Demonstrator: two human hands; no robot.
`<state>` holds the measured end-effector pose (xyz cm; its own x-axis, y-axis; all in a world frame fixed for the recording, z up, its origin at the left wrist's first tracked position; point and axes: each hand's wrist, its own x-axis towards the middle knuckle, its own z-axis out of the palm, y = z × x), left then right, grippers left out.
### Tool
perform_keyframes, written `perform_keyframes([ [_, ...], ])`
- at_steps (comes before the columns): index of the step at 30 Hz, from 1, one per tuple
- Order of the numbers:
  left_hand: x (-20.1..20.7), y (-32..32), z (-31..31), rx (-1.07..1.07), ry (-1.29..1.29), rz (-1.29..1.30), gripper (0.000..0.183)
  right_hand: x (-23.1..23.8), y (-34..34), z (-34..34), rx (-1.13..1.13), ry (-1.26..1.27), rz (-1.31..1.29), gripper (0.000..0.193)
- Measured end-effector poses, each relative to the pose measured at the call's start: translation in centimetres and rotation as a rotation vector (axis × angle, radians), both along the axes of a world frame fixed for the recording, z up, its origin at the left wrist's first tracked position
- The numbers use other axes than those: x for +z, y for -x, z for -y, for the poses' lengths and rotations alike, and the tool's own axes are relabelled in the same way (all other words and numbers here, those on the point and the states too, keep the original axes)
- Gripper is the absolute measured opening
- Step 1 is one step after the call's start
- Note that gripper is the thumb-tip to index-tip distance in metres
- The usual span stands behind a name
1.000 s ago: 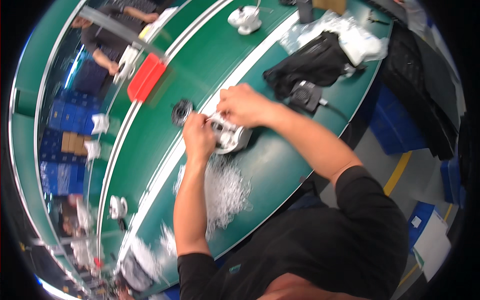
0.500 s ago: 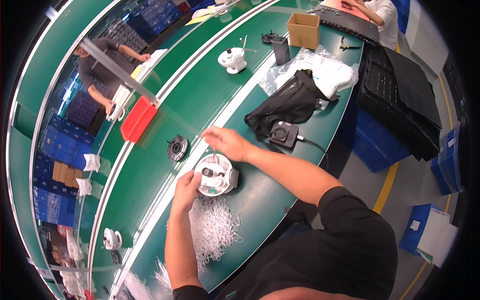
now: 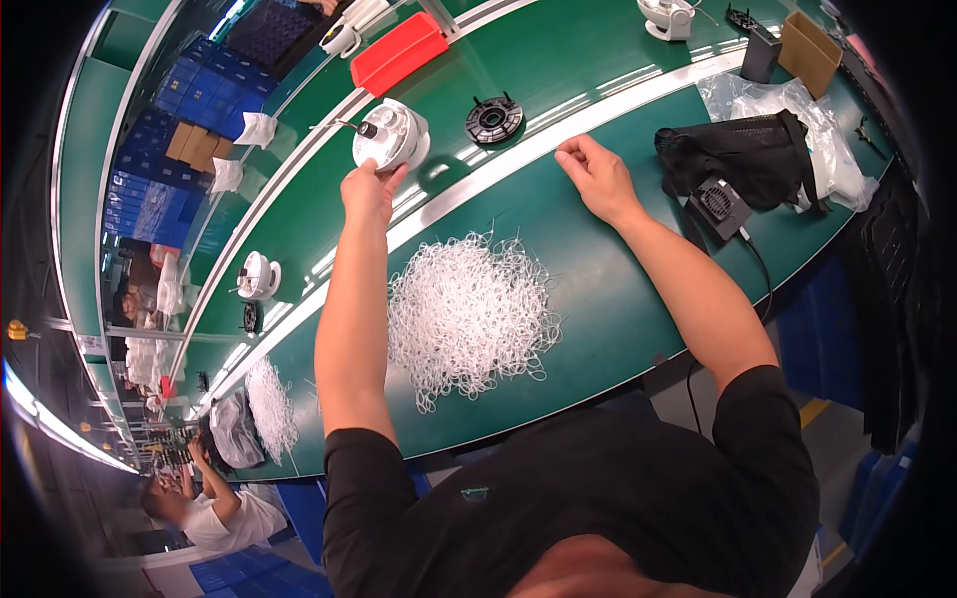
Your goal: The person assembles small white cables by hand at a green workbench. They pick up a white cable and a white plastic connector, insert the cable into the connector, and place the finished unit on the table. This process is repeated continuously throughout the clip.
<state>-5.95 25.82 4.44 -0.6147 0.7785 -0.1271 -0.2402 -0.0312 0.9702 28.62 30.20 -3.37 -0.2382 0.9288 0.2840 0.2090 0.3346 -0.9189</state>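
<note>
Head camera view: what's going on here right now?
The left hand holds a white device at the green belt; whether it touches the belt is unclear. The right hand is over the table, with nothing visible in it. A round black base lies on the belt, and a pile of white loops sits between the forearms.

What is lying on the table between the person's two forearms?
A pile of white loops lies on the green table between the left forearm and right forearm, in the head view.
</note>
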Motion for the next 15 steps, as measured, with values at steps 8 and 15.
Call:
perform_keyframes([
  [8, -4.4, -0.1, -3.4, 0.197, 0.043, 0.146, 0.052, -0.9, -0.8, -0.5, 0.007, -0.016, 0.077, 0.023],
  [15, -1.7, -10.0, 5.0, -0.683, 0.381, -1.206, 0.030, -0.2, -0.5, 0.0, 0.035, -0.034, 0.163, 0.021],
])
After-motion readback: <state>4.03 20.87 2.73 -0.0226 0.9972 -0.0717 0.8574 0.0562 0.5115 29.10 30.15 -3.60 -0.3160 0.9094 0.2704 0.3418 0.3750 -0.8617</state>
